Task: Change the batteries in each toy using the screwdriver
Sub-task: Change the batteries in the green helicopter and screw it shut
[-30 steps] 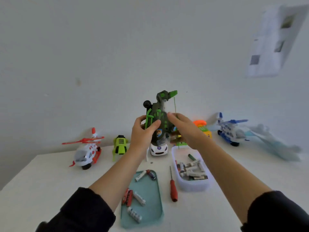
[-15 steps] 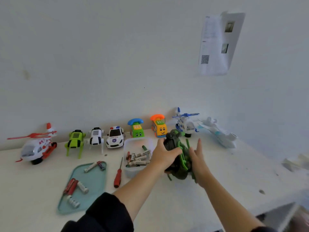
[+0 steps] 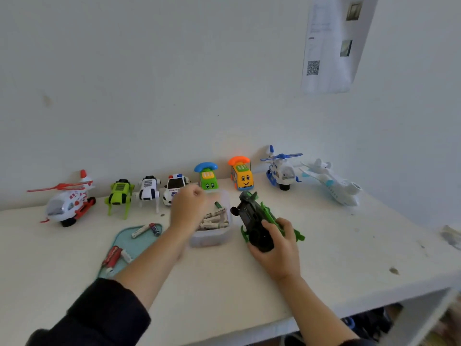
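White table (image 3: 324, 258), left hand (image 3: 188, 211) blurred, screwdriver hidden

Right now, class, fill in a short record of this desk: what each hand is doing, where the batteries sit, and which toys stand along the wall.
Right hand: grips the dark green helicopter on the table.
Left hand: blurred, over the clear tub; grip unclear.
Batteries: some in the tub, some on the teal tray.
Wall row: red helicopter, police car, blue helicopter.
Screwdriver: not visible.
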